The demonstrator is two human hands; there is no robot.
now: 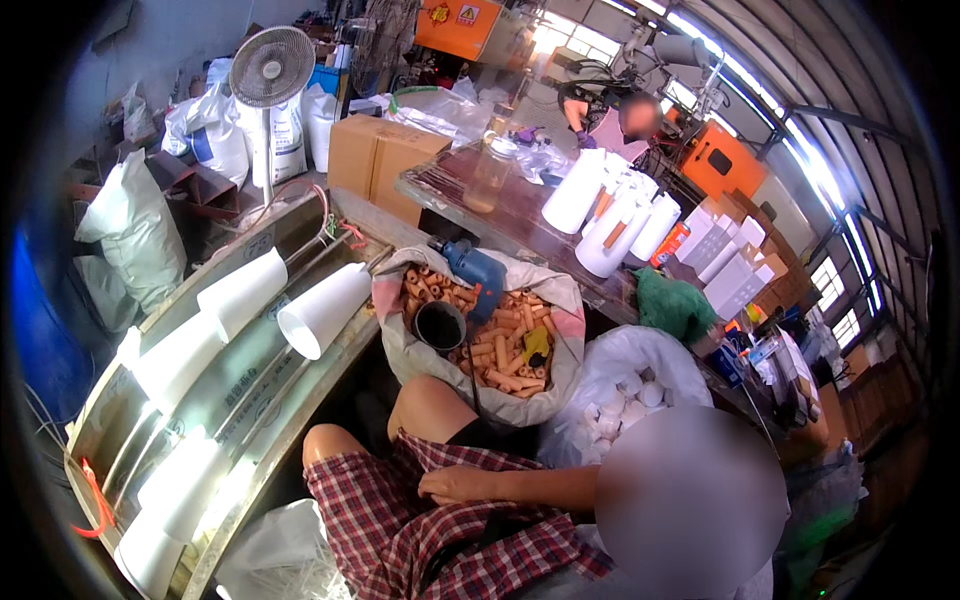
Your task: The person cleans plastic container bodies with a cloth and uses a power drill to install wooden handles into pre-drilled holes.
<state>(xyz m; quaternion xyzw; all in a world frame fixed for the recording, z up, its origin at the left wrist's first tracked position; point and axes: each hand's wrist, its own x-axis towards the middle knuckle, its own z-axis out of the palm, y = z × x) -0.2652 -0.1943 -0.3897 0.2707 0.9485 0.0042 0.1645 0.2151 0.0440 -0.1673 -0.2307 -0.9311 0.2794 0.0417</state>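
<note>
My right hand (455, 486) rests over the lap of red plaid shorts (365, 505), fingers curled in. Whether anything is inside the fingers is hidden. My left hand is out of view. Beyond the knees stands an open woven sack (553, 375) of short orange-brown tubes (505, 372). A blue power drill (474, 272) lies on its rim beside a dark round cup (440, 325). Along the left runs a long trough (215, 560) with metal rods (262, 405) across it. White tapered tubes (325, 312) sit on the rods.
A plastic bag of white pieces (617, 408) stands right of the sack. The dark table (520, 215) behind holds a jar (488, 180), white tapered tubes (613, 238) and a green cloth (672, 303). A co-worker (615, 130) is beyond it. A fan (271, 68) and carton (380, 160) stand at back left.
</note>
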